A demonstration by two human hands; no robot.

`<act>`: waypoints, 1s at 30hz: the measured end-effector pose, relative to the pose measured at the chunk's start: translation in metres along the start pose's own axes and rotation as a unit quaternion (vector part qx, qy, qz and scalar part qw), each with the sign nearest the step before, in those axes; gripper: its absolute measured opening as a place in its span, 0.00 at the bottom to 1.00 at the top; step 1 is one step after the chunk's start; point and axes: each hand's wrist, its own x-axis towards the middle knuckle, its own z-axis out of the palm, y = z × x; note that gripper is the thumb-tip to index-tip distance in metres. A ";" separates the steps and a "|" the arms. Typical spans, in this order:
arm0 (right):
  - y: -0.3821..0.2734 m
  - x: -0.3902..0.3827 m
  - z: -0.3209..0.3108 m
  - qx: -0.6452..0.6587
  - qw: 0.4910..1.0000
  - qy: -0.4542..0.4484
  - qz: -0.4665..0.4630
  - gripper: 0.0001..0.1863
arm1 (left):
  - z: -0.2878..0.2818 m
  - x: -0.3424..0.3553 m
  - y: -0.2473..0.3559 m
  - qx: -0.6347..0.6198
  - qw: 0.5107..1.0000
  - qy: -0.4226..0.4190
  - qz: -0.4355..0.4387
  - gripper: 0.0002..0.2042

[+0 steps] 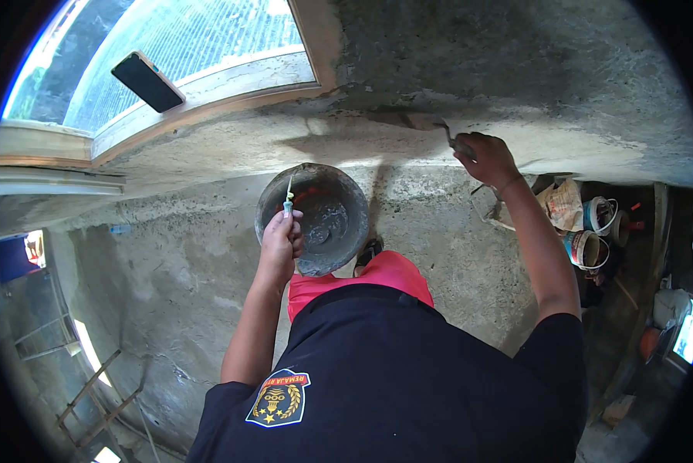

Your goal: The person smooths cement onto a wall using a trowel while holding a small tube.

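My right hand (487, 158) is stretched out ahead and to the right, wrapped round the handle of a trowel (445, 133). Its bent neck leads to a blade at the grey plastered wall (346, 143); whether the blade touches is hard to tell. My left hand (282, 235) is closed round the pale blue handle of a thin-bladed hand tool (289, 197), pointing away from me. Below that hand stands a round dark bucket (356, 202), its rim crusted. Wet grey mortar (327, 228) lies inside it.
A phone (147, 81) leans at the wooden window frame (207, 92), upper left. Paint buckets (586, 248) and a crumpled sack (561, 204) stand on the right. Farther right glows a screen (689, 332). A wooden ladder-like frame (103, 401) is at lower left.
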 end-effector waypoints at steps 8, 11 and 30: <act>0.005 0.003 -0.032 0.019 0.996 0.077 -0.029 0.18 | 0.001 0.004 -0.003 -0.004 1.000 -0.004 0.004 0.12; -0.004 0.017 -0.020 0.008 0.998 0.052 -0.033 0.18 | 0.003 0.007 -0.002 0.004 1.000 -0.005 -0.002 0.11; -0.006 0.006 -0.030 0.059 0.996 0.057 0.021 0.20 | -0.002 0.012 0.004 0.008 1.000 -0.013 -0.007 0.12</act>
